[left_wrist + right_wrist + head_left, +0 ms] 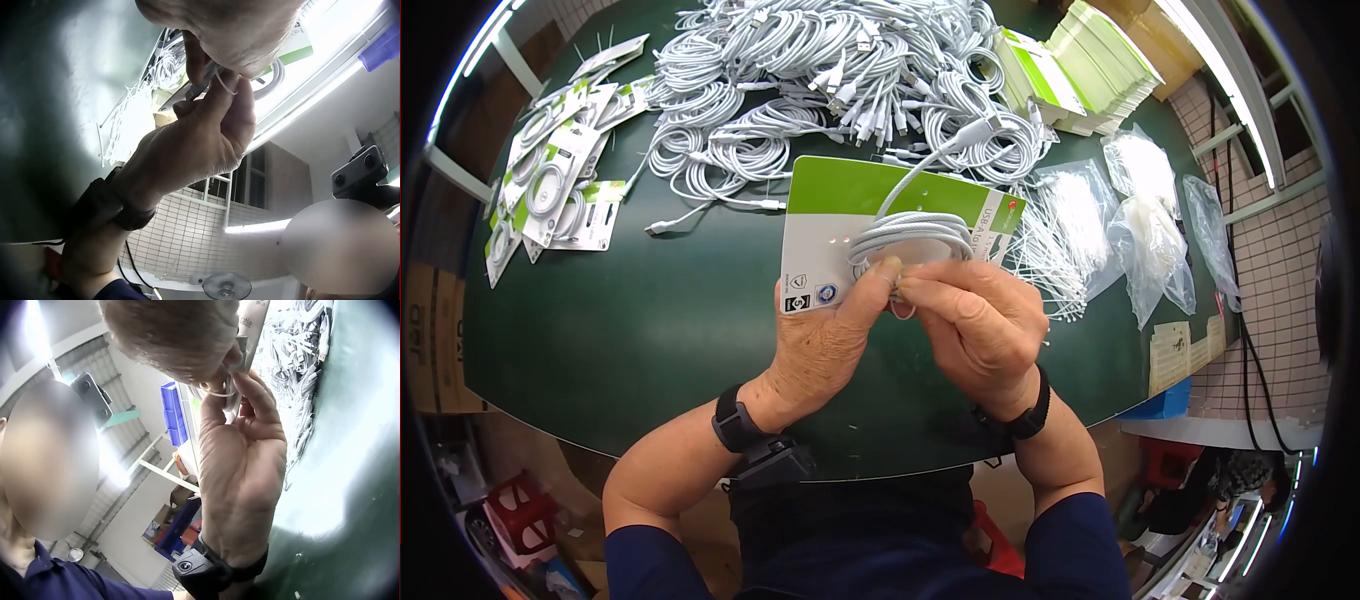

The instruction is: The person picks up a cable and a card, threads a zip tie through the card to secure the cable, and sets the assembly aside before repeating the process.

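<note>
A green-and-white retail card (825, 200) is held up over the table, tilted toward me. Against its front lies a coiled grey-white braided USB cable (912, 228), one plug end reaching up past the card's top edge. My left hand (820, 350) grips the card's lower edge, thumb in front by the coil's bottom. Thumb and fingertips of my right hand (985, 325) pinch a thin white tie (224, 84) just under the coil, right beside the left thumb. The tie forms a small loop in the left wrist view. My fingers hide its ends.
A large heap of coiled cables (820, 60) covers the table's back. Finished-looking carded cables (550, 190) pile up at left. Stacked green-white cards (1100, 75) stand back right. Loose white ties (1050, 240) and plastic bags (1150, 240) lie at right on the green table (650, 320).
</note>
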